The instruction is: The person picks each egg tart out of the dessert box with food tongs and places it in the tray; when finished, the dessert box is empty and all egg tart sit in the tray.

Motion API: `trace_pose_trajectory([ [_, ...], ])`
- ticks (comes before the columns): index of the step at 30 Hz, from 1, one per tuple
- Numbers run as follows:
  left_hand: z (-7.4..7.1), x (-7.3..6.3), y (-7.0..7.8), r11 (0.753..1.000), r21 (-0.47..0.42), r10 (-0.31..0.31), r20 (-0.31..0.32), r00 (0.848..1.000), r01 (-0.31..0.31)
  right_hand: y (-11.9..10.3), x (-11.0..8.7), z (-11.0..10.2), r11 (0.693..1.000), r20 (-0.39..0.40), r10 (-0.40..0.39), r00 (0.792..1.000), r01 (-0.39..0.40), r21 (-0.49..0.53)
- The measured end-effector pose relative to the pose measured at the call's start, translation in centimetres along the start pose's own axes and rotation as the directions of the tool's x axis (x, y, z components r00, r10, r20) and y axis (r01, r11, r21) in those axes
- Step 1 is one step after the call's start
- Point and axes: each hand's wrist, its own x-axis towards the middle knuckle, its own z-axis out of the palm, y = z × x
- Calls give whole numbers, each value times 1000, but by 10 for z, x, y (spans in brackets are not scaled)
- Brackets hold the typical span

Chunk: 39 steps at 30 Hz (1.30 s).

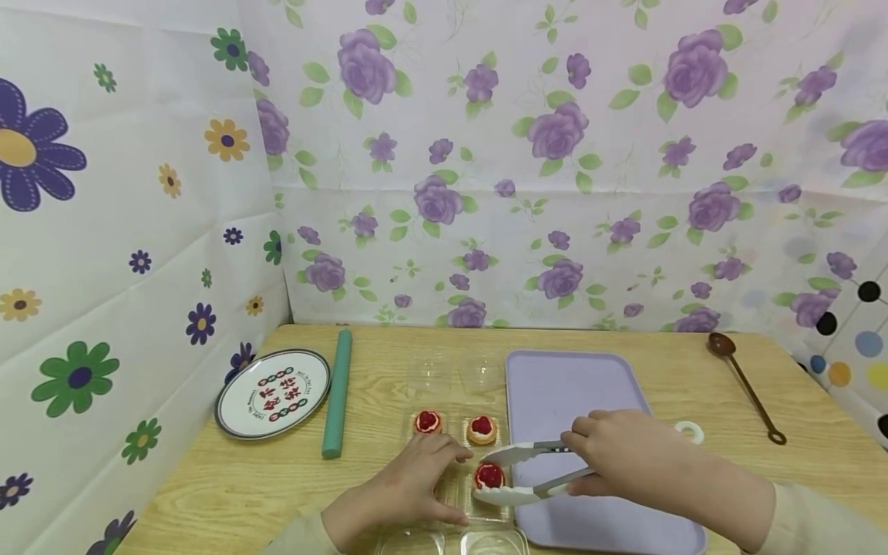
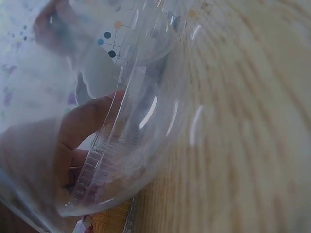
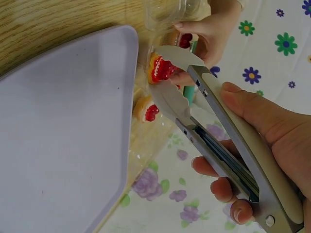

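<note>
My right hand grips a pair of tongs with pale scalloped tips. Those tips stand on either side of a small tart with red topping, in the front right part of a clear plastic container. My left hand holds the container at its left, with fingers and thumb bent about the edge. Through the clear plastic, the left wrist view shows its fingers. More red-topped tarts sit farther back, and another tart is partly hidden beside my left hand.
A lilac tray lies right of the container, beneath my right hand. Clear lids extend at its front and back. To the left are a green rod and a white plate; a brown ladle lies far right.
</note>
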Motion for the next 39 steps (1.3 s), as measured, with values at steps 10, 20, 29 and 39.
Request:
trace_pose_trajectory([
  [10, -1, 0, 1, 1000, 4, 0, 3, 1000, 0, 8, -16, -4, 996, -48, 66, 997, -63, 56],
  [20, 0, -1, 1, 1000, 9, 8, -15, 1000, -8, 21, -36, -10, 994, -90, 103, 991, -101, 32],
  [29, 0, 0, 0, 1000, 5, 3, -7, 1000, -3, 33, -56, -11, 986, -10, 165, 986, -164, 44],
  [39, -1, -1, 1, 1000, 2, 5, -11, 1000, -5, 40, -79, 2, 963, 65, 251, 966, -256, 82],
])
